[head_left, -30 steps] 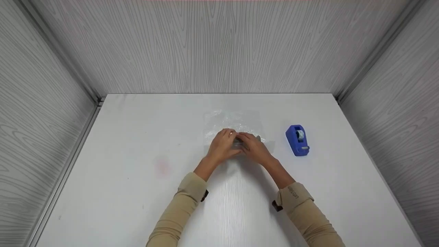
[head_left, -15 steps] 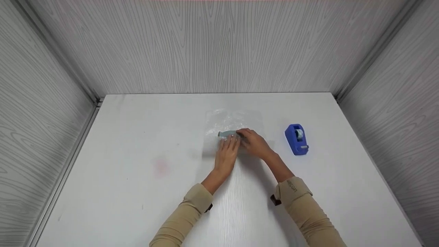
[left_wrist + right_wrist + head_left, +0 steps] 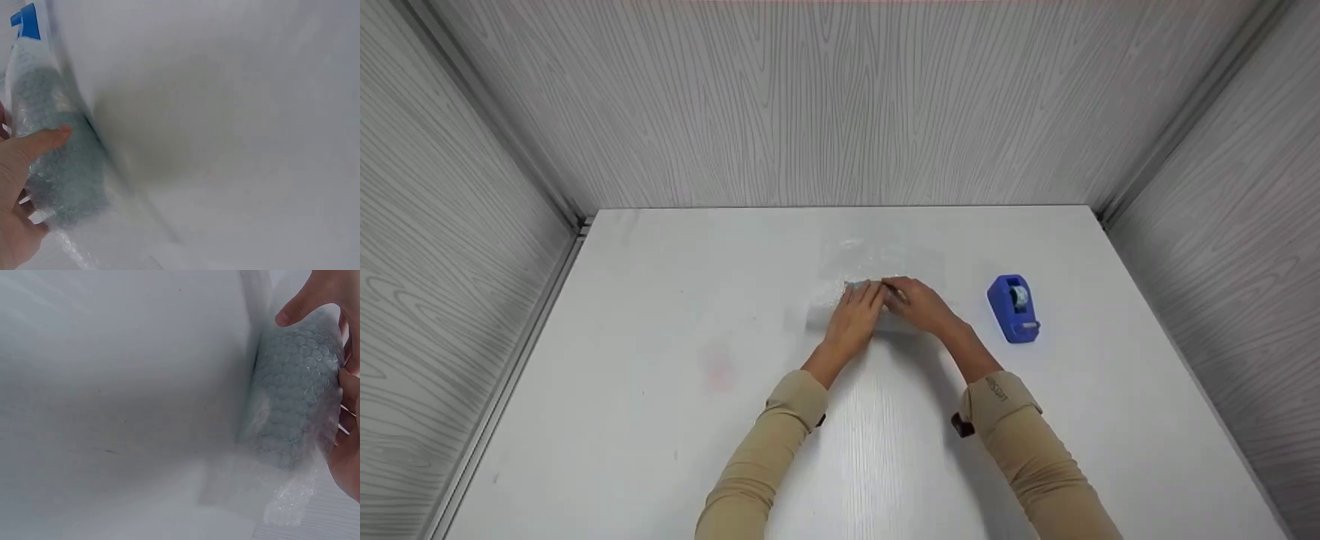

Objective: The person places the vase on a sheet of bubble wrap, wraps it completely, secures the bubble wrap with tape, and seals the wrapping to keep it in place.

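A small grey-green vase [image 3: 67, 169] lies on its side under bubble wrap [image 3: 298, 371]. In the head view its far edge shows only as a thin strip above the fingers; the rest is hidden. The left hand [image 3: 853, 322] holds the wrapped roll from the left, fingers over the far side and thumb on the near side. Close beside it the right hand [image 3: 919, 306] grips the right part, its thumb pressing the wrap in the right wrist view. Beyond the hands the loose sheet spreads flat over the table.
A blue tape dispenser [image 3: 1013, 309] with a roll of clear tape stands to the right of the hands on the white table [image 3: 660, 450]. Grey wood-grain panels [image 3: 840, 105] enclose the back and sides. A faint pink stain [image 3: 718, 371] marks the tabletop at left.
The left hand shifted right and turned, fingers now lying over the roll next to the right hand. The vase, plainly visible half a second ago, is now mostly covered by wrap and fingers.
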`<state>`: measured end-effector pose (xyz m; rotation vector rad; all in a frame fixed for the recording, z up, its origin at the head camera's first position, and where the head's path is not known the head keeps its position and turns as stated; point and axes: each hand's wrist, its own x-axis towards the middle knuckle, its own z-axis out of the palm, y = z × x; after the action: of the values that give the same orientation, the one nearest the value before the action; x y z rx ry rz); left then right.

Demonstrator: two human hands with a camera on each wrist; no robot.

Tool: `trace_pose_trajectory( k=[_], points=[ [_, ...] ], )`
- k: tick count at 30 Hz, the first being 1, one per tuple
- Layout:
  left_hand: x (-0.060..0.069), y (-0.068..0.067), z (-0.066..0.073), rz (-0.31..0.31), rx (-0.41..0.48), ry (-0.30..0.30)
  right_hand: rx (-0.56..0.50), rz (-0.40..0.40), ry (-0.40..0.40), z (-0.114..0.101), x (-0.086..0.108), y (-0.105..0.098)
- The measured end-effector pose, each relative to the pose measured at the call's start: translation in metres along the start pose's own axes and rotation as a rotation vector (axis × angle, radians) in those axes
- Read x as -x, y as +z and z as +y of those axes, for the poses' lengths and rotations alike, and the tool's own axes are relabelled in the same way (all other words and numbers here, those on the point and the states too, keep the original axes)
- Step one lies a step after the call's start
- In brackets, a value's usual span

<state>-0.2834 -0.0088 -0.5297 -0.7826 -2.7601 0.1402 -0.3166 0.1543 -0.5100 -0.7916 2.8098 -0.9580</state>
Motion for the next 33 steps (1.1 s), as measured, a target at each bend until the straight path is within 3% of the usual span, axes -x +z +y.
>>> trace_pose_trajectory(
  k=[3, 8, 12, 17, 24, 33],
  points=[
    [-0.003, 0.002, -0.004, 0.017, 0.041, 0.002, 0.053, 0.059, -0.026, -0.002, 0.001, 0.001],
    [-0.005, 0.003, -0.009, 0.101, 0.070, 0.009, 0.339, 0.287, -0.164, -0.008, 0.010, 0.012],
    [-0.007, 0.004, -0.008, 0.150, 0.059, 0.027, 0.457, 0.394, -0.163, -0.016, 0.021, 0.025],
    [-0.012, 0.003, -0.005, 0.139, 0.050, 0.036, 0.497, 0.343, -0.053, -0.023, 0.028, 0.036],
    [-0.020, 0.005, 0.001, 0.068, -0.019, 0.030, 0.574, 0.273, 0.049, -0.018, 0.029, 0.045],
    [-0.030, 0.007, 0.008, -0.046, -0.121, -0.038, 0.612, 0.298, 0.000, -0.003, 0.020, 0.043]
  ],
)
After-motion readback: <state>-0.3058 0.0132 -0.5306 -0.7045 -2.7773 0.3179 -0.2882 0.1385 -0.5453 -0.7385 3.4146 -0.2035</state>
